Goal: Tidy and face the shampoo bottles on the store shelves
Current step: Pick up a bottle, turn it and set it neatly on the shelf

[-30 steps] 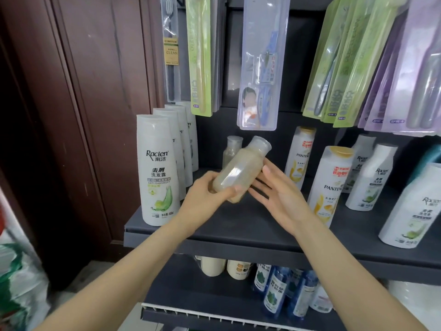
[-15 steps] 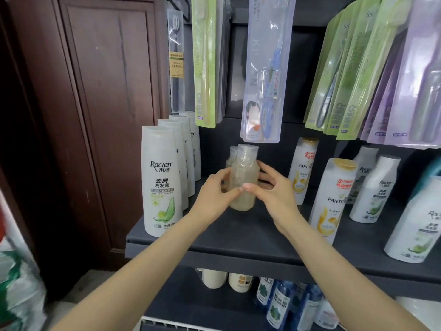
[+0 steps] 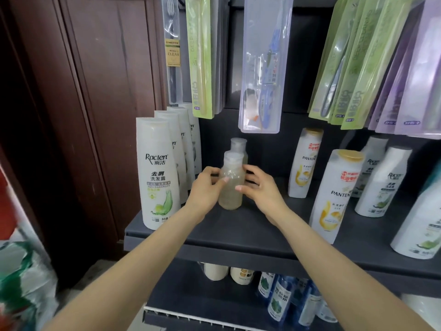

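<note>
A small clear bottle (image 3: 231, 187) of pale liquid stands upright on the dark shelf (image 3: 238, 232). My left hand (image 3: 205, 187) grips its left side and my right hand (image 3: 261, 187) grips its right side, thumbs across the front. A second clear bottle (image 3: 238, 145) stands right behind it. A row of white Raclen shampoo bottles (image 3: 158, 173) lines the shelf's left end. Two Pantene bottles (image 3: 334, 194) stand to the right, with more white Raclen bottles (image 3: 379, 182) beyond them.
Packaged toothbrushes (image 3: 262, 65) hang above the shelf, low over the bottles. A brown wooden door (image 3: 105, 91) is to the left. A lower shelf holds blue bottles (image 3: 284, 299). A plastic bag (image 3: 21, 283) sits at the bottom left.
The clear bottle went from tilted in my left hand to upright, then down onto the shelf in front of the second clear bottle. Both hands now hold its sides.
</note>
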